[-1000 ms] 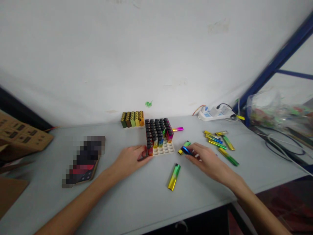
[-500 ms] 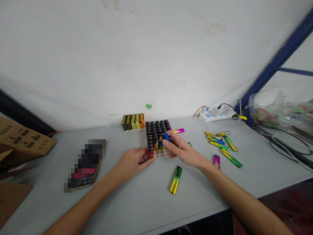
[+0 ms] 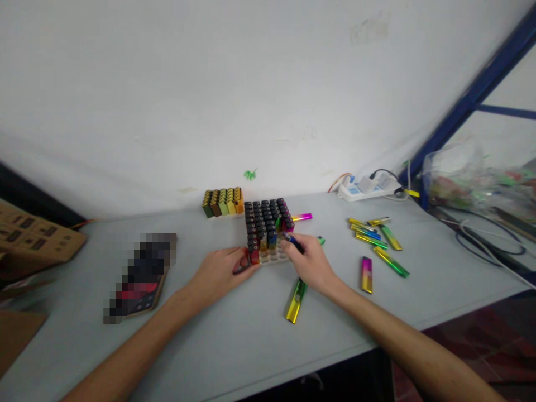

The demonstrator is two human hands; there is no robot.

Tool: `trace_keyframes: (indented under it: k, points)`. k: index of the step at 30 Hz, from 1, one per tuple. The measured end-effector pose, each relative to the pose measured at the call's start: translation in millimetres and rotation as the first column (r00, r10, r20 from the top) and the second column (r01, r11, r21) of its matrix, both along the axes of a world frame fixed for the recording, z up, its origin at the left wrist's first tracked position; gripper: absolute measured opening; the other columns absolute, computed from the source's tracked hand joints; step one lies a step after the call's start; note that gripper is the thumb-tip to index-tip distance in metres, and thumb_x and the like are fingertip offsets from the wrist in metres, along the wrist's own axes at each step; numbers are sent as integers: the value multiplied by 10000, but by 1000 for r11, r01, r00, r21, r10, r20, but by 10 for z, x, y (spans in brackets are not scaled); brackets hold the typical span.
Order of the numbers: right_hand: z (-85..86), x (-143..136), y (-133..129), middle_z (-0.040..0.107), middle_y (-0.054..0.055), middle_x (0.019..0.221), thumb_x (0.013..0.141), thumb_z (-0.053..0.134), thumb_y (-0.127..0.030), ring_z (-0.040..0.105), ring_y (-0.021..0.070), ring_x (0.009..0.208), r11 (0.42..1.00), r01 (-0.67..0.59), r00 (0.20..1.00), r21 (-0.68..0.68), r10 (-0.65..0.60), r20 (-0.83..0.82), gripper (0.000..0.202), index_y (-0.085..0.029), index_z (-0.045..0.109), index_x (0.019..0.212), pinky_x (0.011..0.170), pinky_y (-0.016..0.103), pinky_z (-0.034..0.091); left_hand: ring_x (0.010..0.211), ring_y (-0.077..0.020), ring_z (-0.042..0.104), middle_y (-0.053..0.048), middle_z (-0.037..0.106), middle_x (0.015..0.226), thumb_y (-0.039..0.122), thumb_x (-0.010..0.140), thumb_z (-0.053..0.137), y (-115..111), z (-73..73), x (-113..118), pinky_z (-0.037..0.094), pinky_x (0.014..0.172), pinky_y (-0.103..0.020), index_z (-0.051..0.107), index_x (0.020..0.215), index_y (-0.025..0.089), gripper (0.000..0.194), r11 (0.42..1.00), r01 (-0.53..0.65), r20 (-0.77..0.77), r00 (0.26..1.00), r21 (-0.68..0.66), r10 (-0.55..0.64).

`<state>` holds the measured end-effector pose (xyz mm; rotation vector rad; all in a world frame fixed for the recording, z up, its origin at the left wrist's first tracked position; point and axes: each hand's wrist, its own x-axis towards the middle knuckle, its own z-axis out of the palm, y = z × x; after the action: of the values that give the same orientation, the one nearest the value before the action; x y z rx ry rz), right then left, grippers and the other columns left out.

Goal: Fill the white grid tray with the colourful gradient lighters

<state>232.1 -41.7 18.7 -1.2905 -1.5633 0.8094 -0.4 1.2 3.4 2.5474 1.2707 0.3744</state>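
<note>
Black-topped lighters (image 3: 268, 215) stand in rows in a pale tray (image 3: 274, 258), whose front right part shows bare slots. At the tray's front left corner is my left hand (image 3: 224, 273), its fingers closed round something dark that I cannot make out. My right hand (image 3: 312, 259) pinches a dark blue lighter (image 3: 294, 242) over the tray's right side. Below that hand a green and yellow lighter (image 3: 295, 304) lies on the table. A purple and yellow lighter (image 3: 367, 273) lies farther right.
Several shiny lighters (image 3: 368, 237) are scattered at the right. Behind the tray at left stands a block of gold-topped lighters (image 3: 223, 204). A phone (image 3: 146, 279) lies left, past it a cardboard box (image 3: 37, 234). A power strip (image 3: 368, 188) sits against the wall.
My right hand has moved slightly right and down, and its blue lighter is now off the standing rows. The purple and yellow lighter shows fully. The whole view has shifted a little.
</note>
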Motion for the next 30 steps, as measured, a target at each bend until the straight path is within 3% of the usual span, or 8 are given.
trace_keyframes:
  k: [7,10,14,18,20,22,25,30]
  points:
    - [10,10,13,401,-43,624,961,511,-457,371,121,609,1000,10,999,-4,-10,49,398,-213,415,662,578,267,279,620,-187,584,4,614,690,515,947,567,-10,28,10,378,601,-282,571,777,221,339,1000,-1,-13,1000,-8,1]
    - [51,55,22,491,-36,709,997,523,-528,448,130,665,999,-30,999,13,29,29,372,-205,518,812,616,260,346,617,-183,578,6,616,689,520,951,556,-13,39,11,374,595,-278,576,785,222,342,1000,-1,-8,1000,-16,1]
    - [153,198,82,607,1,818,1063,431,-503,558,141,722,982,-180,983,57,182,-31,334,-203,571,1018,676,270,452,614,-181,572,10,604,673,531,957,542,-11,30,5,364,592,-277,572,785,224,353,1000,3,2,1000,-22,-3]
    - [347,335,161,688,86,1030,1013,583,-458,635,198,951,942,-204,972,266,162,173,286,-195,687,1055,844,330,507,612,-176,563,9,605,688,520,960,545,-12,26,-1,359,596,-280,564,783,222,348,999,14,6,1000,-31,-14]
    - [438,377,188,698,75,973,995,624,-440,640,195,901,922,-215,949,322,119,293,272,-193,720,1055,824,325,504,605,-172,553,12,603,692,518,957,551,-12,25,-3,356,595,-279,569,788,221,343,999,10,12,1000,-31,-10]
    - [479,402,205,711,45,891,1007,612,-427,643,171,793,925,-252,917,286,134,375,274,-189,720,1089,749,295,497,600,-170,548,12,602,694,518,958,552,-9,22,-4,354,592,-279,574,795,218,341,999,9,12,1000,-34,-8]
    - [411,413,222,752,48,951,1026,592,-388,671,161,773,925,-313,854,214,175,490,263,-179,702,1143,721,273,501,603,-173,549,10,601,700,521,964,547,-4,14,-6,347,588,-279,575,804,214,347,999,18,3,1000,-30,-18]
    - [200,391,238,761,109,1083,1039,572,-310,717,217,939,888,-406,755,214,194,626,243,-152,687,1184,859,330,535,607,-169,553,15,602,703,514,961,572,-1,-6,-11,346,595,-275,575,804,214,339,1000,14,12,1000,-16,-14]
